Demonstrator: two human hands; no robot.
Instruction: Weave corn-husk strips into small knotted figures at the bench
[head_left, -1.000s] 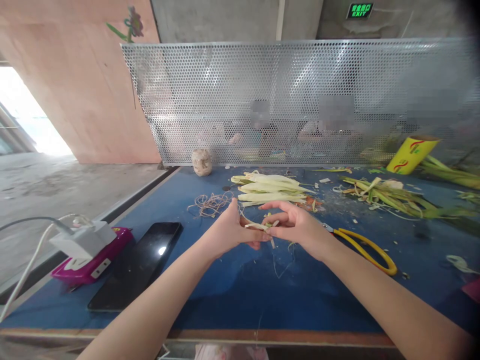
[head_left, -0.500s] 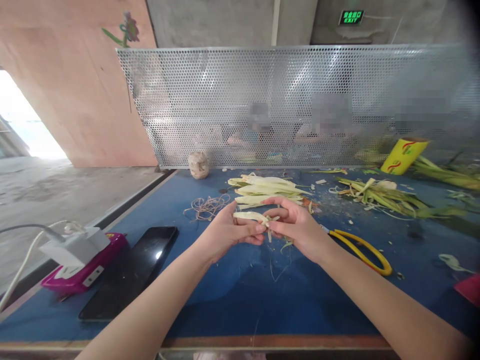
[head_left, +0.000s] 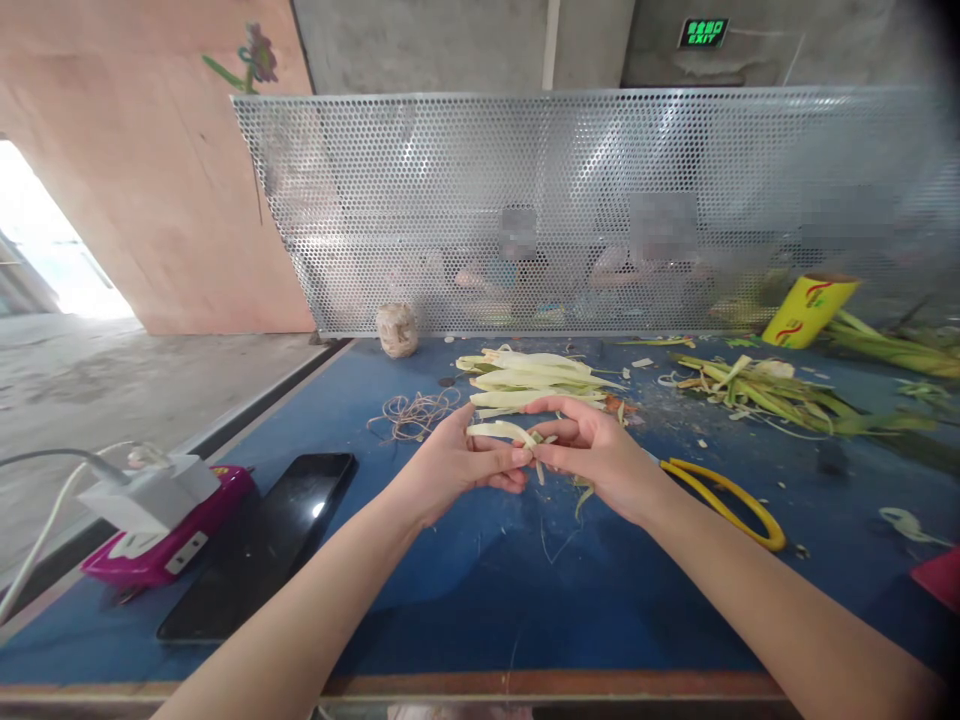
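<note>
We had the pale husk strip (head_left: 496, 430) between our two hands, low over the tabletop (head_left: 555, 620). The left fingers (head_left: 493, 461) pinched it from one side and the right fingers (head_left: 561, 456) from the other, their tips meeting around a small bunched part; just how it was folded there, we could not tell. One length arched back above the left thumb, and a short tail hung below the tips.

We judged the strip very light and soft, limp enough to bend without pushing back, and perhaps slightly slick if damp. It looked likely to split along its grain, so the best hold seemed to be the gathered part at the fingertips, pinched lightly, with the thin loose ends spared any hard pull.

Compared with half a second earlier, both sets of fingers kept the same pinch in nearly the same spot. The arched length seemed to bow a little more, and the green shred (head_left: 583, 497) beneath the right fingers seemed to hang lower. The other husks (head_left: 536, 378) just beyond the fingers, the tangled string (head_left: 412, 412) to the left of them and the yellow-handled scissors (head_left: 775, 538) to the right of them had stayed put.
</note>
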